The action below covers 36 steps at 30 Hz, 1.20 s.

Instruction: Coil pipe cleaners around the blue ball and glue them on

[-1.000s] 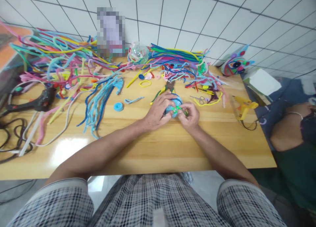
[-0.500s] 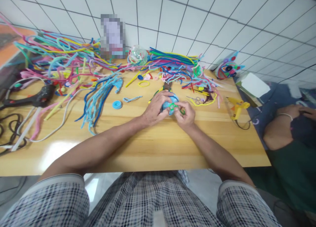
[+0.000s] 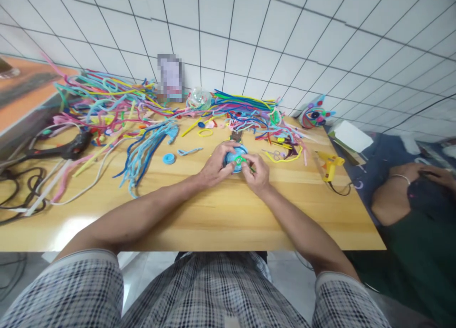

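My left hand (image 3: pixel 214 167) is closed around the left side of a round blue coiled pipe-cleaner piece (image 3: pixel 233 153), low over the table. Against its face my right hand (image 3: pixel 257 173) pinches a small green pipe-cleaner piece (image 3: pixel 240 160) with a pale centre; my left thumb lies beside it. The fingers cover part of both pieces. Just behind the hands lie pliers (image 3: pixel 235 136), mostly hidden. To the left rest a small blue coil (image 3: pixel 168 159), a bent light-blue strip (image 3: pixel 190 151) and a bundle of blue pipe cleaners (image 3: pixel 141 152).
Colourful pipe cleaners (image 3: pixel 107 92) heap along the tiled wall, beside a clear ball (image 3: pixel 200 98). Scissors (image 3: pixel 273 155) and a yellow glue gun (image 3: pixel 332 167) lie right; a black glue gun (image 3: pixel 69 148) with cords lies left. Another person's arm (image 3: pixel 392 197) is past the right edge.
The camera view has tilted up a little. The blue coiled piece now shows its round face more fully, with the green piece pressed flatter against it. Both hands keep their hold.
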### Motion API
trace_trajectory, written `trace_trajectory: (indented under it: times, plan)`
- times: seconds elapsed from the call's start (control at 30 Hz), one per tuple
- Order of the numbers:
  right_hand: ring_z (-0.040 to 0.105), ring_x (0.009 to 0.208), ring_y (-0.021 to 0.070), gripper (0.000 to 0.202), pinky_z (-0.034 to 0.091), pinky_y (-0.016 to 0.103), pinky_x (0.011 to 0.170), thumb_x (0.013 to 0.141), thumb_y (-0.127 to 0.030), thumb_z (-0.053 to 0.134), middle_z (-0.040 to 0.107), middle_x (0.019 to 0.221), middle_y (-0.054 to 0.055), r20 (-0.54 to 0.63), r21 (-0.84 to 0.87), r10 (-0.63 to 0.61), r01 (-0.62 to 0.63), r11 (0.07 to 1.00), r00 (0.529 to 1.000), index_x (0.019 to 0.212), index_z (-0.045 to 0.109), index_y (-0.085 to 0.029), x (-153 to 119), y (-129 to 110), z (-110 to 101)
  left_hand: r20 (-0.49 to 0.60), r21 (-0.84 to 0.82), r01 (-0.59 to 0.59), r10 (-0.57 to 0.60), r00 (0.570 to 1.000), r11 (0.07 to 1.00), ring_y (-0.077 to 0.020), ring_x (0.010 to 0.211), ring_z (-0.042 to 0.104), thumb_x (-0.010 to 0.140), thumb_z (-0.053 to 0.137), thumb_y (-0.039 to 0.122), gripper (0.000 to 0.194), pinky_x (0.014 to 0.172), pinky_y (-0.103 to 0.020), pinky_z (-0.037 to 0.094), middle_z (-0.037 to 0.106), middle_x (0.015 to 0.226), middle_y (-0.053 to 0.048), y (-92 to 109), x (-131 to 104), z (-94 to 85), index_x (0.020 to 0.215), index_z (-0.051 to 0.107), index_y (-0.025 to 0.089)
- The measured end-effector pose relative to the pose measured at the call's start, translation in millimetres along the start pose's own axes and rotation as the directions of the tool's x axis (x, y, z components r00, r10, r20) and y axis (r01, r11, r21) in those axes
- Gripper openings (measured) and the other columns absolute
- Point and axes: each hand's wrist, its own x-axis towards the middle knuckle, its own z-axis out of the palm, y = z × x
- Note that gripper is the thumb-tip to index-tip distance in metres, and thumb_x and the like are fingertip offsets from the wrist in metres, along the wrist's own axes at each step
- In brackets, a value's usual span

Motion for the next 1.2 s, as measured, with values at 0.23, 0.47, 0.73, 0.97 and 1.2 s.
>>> trace_trajectory:
  times: [0.23,0.47,0.73,0.97,1.2]
  plan:
    - [0.070,0.081,0.0193,0.019,0.058,0.034,0.074,0.108,-0.023,0.059,0.075,0.095,0.005,0.006,0.011,-0.006,0.006,1.000,1.000,0.124,0.069,-0.025,-0.5,2.0,0.2,0.032,-0.010,0.026,-0.026,0.999,1.000,-0.0310,0.147,0.058,0.111,0.058,0.042,0.019,0.126,-0.059,0.047,0.066,0.148,-0.017,1.1,1.9,-2.5,0.120,0.056,0.025]
    - [0.069,0.080,0.0191,0.021,0.059,0.034,0.076,0.108,-0.022,0.060,0.075,0.096,0.004,-0.004,0.014,-0.007,0.007,1.000,1.000,0.127,0.069,-0.025,-1.0,1.7,1.8,0.031,0.024,-0.002,0.002,1.000,1.000,-0.0286,0.150,0.056,0.112,0.058,0.042,0.027,0.127,-0.058,0.048,0.063,0.151,-0.017,-1.2,0.3,-3.1,0.132,0.051,0.025]
    - [0.073,0.090,0.0217,0.021,0.061,0.037,0.081,0.109,-0.023,0.058,0.078,0.101,0.006,0.018,0.032,0.011,-0.012,0.999,1.000,0.124,0.072,-0.026,-2.2,4.2,3.0,0.040,0.067,-0.013,0.011,0.999,0.998,-0.0290,0.149,0.057,0.112,0.056,0.042,0.023,0.128,-0.057,0.047,0.064,0.151,-0.016,-2.4,0.9,-4.8,0.127,0.056,0.024]
    - [0.074,0.091,0.0218,0.021,0.062,0.037,0.083,0.110,-0.022,0.057,0.080,0.100,0.006,0.018,0.009,-0.015,0.015,1.000,1.000,0.123,0.073,-0.026,-0.8,2.1,2.8,0.053,0.060,0.006,-0.009,0.999,0.998,-0.0277,0.146,0.059,0.112,0.056,0.038,0.021,0.125,-0.053,0.048,0.062,0.152,-0.017,-1.7,2.6,-7.1,0.127,0.055,0.024]
    - [0.076,0.092,0.0219,0.025,0.062,0.036,0.085,0.110,-0.024,0.057,0.081,0.104,0.007,0.010,-0.018,-0.022,0.022,1.000,1.000,0.132,0.070,-0.026,-0.8,1.1,0.7,0.047,0.063,0.003,-0.006,0.999,0.998,-0.0275,0.145,0.060,0.113,0.056,0.042,0.023,0.124,-0.052,0.049,0.062,0.150,-0.016,-2.5,3.4,-7.9,0.127,0.053,0.024]
